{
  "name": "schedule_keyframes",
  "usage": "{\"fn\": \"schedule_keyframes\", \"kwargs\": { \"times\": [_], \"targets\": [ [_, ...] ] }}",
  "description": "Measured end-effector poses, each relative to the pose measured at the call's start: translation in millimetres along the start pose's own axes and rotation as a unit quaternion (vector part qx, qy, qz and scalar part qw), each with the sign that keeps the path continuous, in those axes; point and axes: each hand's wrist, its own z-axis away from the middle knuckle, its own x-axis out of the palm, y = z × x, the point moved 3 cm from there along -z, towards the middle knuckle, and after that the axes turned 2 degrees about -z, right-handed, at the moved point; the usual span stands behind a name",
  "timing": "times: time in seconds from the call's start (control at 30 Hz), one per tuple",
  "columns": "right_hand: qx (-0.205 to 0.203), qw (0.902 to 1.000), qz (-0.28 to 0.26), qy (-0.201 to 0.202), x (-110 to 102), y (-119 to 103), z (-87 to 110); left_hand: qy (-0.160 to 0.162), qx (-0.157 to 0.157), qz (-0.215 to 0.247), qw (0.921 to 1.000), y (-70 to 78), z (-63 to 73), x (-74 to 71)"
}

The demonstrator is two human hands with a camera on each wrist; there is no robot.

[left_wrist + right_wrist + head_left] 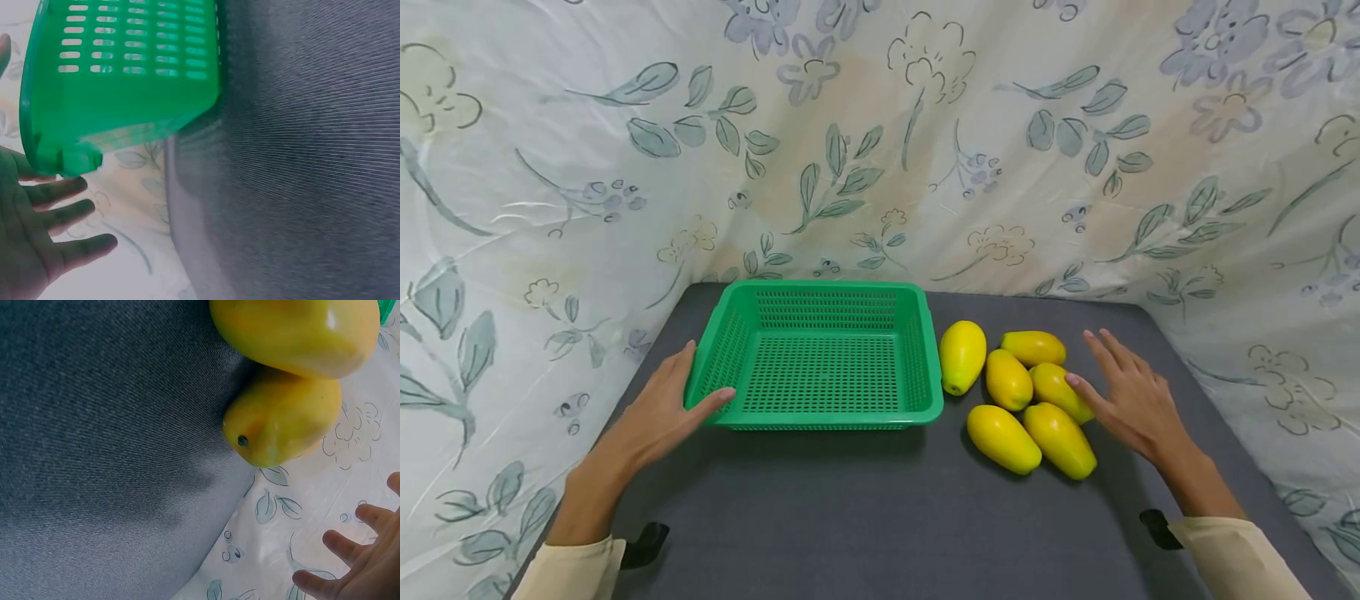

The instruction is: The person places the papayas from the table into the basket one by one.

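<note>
A green plastic basket (820,418) with slotted sides stands on the dark table, nothing inside it. My left hand (658,406) is at its left front corner, thumb over the rim and fingers extended along the side. In the left wrist view the left hand (37,228) shows its fingers spread beside the basket's corner (125,94). Several yellow mangoes (1004,439) lie in a group right of the basket. My right hand (1131,400) hovers at the right of the group, fingers straight, thumb near one mango (1060,390). The right wrist view shows two mangoes (287,419) close up.
The dark grey cloth-covered table (850,517) stretches in front of the basket. A floral curtain (850,167) hangs behind the table and along both sides. Black straps (1160,529) show at the wrists, by the cream sleeves (1232,554).
</note>
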Motion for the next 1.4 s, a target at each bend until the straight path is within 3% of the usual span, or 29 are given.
{"fn": "schedule_keyframes", "kwargs": {
  "times": [0.27, 0.43, 0.63, 0.87, 1.4],
  "targets": [
    [0.008, 0.9992, -0.040, 0.001, 1.6, -1.1, 6.0, -0.002, 0.013, 0.046, 0.9988, -9.4, 13.2, 9.5],
    [0.012, 0.9954, -0.094, 0.014, 4.3, -4.6, 13.2, 0.016, 0.022, 0.058, 0.9979, -10.1, 19.1, 13.7],
    [0.019, 0.9903, -0.132, 0.038, 11.2, -11.4, 28.7, 0.009, -0.006, 0.062, 0.9980, -12.8, 21.2, 17.6],
    [0.017, 0.9893, -0.138, 0.046, 17.7, -16.3, 44.1, -0.014, -0.038, 0.063, 0.9972, -12.1, 19.9, 18.5],
    [0.062, 0.9869, -0.149, 0.003, 31.7, -28.4, 65.4, -0.010, -0.038, 0.073, 0.9966, -15.2, 19.3, 24.0]
  ]
}}
